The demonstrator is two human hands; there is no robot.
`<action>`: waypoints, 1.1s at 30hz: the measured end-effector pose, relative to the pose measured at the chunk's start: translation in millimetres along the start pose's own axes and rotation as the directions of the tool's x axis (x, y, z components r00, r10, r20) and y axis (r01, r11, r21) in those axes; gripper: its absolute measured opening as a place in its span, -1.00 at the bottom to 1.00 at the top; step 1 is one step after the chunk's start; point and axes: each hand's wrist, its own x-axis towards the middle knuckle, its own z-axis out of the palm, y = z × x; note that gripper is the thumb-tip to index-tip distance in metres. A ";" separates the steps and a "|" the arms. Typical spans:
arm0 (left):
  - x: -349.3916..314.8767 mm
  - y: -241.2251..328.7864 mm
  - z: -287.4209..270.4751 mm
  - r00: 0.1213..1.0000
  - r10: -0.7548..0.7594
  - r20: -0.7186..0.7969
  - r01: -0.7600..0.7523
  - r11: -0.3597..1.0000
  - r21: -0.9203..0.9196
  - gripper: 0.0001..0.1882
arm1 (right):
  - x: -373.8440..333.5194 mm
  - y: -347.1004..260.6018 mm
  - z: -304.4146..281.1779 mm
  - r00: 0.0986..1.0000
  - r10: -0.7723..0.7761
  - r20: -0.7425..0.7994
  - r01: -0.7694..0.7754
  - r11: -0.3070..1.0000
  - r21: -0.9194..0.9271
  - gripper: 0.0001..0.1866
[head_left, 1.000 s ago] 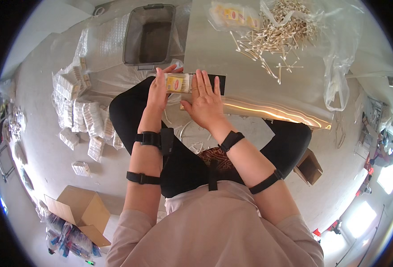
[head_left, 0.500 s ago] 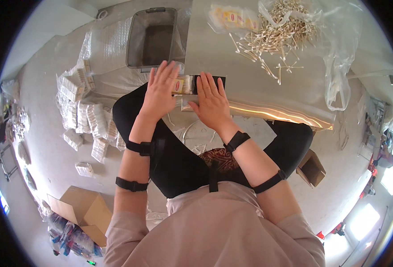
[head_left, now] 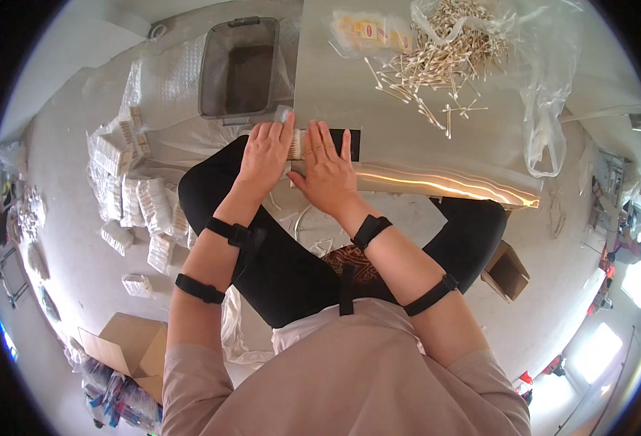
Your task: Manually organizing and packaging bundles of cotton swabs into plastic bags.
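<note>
A clear packet of cotton swabs lies at the near left edge of the table, between my hands. My left hand covers its left part, fingers bent over it; a bit of clear plastic sticks up by the fingertips. My right hand lies flat, fingers stretched out, over the packet's right end and a flat black piece. The right palm hides where these two meet. Farther back on the table is a heap of loose cotton swabs.
Clear packaging with yellow labels lies left of the heap, a clear plastic bag right of it. A grey bin stands left of the table. Packed swab bundles pile up at left; open cardboard boxes stand on either side.
My left hand has gone from flat, spread fingers to bent fingers over the packet, covering its label. My right hand has shifted slightly left and stays flat. The whole view has shifted a little.
</note>
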 end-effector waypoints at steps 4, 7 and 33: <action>-5.6 -10.6 -1.6 0.999 -0.035 0.032 0.037 0.998 -0.051 -0.42 | 7.0 -9.8 3.4 1.000 -0.020 -0.023 0.021 1.000 0.024 -0.15; -12.9 -24.8 -7.1 0.999 -0.034 0.034 0.033 0.998 0.047 -0.46 | 13.4 -21.9 7.8 0.996 -0.072 -0.049 0.073 0.997 0.029 -0.16; 8.8 142.1 -121.3 0.806 0.493 0.328 0.591 -0.652 -0.474 -0.41 | -63.6 63.6 -198.2 0.952 -0.074 0.297 -0.293 0.065 0.954 -0.84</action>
